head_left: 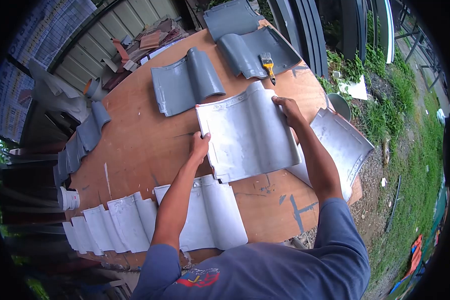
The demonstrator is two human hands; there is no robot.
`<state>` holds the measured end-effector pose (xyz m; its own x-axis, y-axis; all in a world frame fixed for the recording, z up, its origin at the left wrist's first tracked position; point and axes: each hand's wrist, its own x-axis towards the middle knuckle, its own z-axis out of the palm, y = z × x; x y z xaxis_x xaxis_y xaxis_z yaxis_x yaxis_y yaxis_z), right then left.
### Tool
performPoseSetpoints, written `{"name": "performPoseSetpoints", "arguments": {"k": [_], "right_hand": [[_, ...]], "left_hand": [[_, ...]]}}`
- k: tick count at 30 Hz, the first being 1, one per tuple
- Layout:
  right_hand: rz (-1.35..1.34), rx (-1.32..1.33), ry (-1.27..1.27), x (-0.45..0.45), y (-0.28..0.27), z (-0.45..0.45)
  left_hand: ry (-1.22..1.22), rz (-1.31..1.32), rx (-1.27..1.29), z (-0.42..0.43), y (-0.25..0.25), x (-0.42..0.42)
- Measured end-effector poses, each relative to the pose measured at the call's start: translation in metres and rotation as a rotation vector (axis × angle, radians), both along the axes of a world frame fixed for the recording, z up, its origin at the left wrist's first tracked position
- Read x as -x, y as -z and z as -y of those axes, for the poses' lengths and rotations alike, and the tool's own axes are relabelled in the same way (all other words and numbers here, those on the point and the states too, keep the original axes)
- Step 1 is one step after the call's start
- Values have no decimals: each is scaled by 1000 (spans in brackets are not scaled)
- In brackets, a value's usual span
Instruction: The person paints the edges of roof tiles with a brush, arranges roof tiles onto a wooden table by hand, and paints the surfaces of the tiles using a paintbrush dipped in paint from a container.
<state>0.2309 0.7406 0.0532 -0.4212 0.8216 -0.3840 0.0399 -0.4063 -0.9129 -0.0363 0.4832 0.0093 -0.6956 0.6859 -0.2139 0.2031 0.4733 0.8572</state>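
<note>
A pale, whitish curved roof tile (250, 132) is held above the wooden table (130, 130). My left hand (200, 146) grips its left edge, thumb on top. My right hand (287, 111) is closed on its upper right edge. Just beyond the tile, a yellow-handled paintbrush (268, 66) rests on a grey tile (245, 50). Another grey tile (185, 82) lies up and left of the held one. Below it sits a white tile (212, 212), partly hidden by my left forearm. More pale tiles (337, 142) lie at the right, partly behind my right forearm.
A row of overlapping white tiles (120, 220) runs along the near left edge. Grey tiles (85, 137) overlap at the far left, near a white bucket (69, 198). Long dark panels (305, 35) stand beyond the table. Grass (410, 165) is at the right.
</note>
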Motion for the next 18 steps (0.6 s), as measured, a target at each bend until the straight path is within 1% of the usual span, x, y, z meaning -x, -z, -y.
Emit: {"name": "performPoseSetpoints", "arguments": {"k": [1, 2, 4, 5, 6, 7, 8, 9, 10, 12, 13, 14, 15, 16, 18], "right_hand": [[22, 6, -10, 1, 4, -2], [24, 11, -6, 7, 7, -4], [229, -98, -48, 11, 21, -14], [356, -214, -85, 13, 42, -27], [510, -444, -169, 6, 43, -28], [703, -587, -270, -3, 7, -14], [865, -914, -126, -14, -14, 6], [835, -910, -80, -31, -40, 14], [727, -954, 22, -51, -53, 18], [673, -824, 96, -106, -68, 19], [816, -854, 126, -139, -62, 14], [957, -882, 154, -174, -54, 7], [1229, -964, 188, -209, -39, 3], [1504, -1043, 221, -242, -21, -1], [1488, -1085, 182, -310, 18, -12]], "left_hand": [[21, -15, 84, -3, 3, 3], [25, -14, 89, -3, 7, 5], [65, -98, 117, -5, 9, 6], [91, -136, 123, -5, 9, 6], [88, -155, 156, -5, -7, -1], [107, -150, 127, -4, 7, 5], [100, -149, 169, -4, 7, 5], [109, -155, 144, -3, 7, 3], [96, -144, 121, -2, -1, -4], [98, -141, 68, -1, 8, -3], [111, -134, 71, -1, 12, -6], [107, -233, 56, 1, 17, -8], [105, -330, 41, 4, 22, -12], [116, -326, 41, 5, 27, -15], [20, -402, 98, 1, 37, -21]]}}
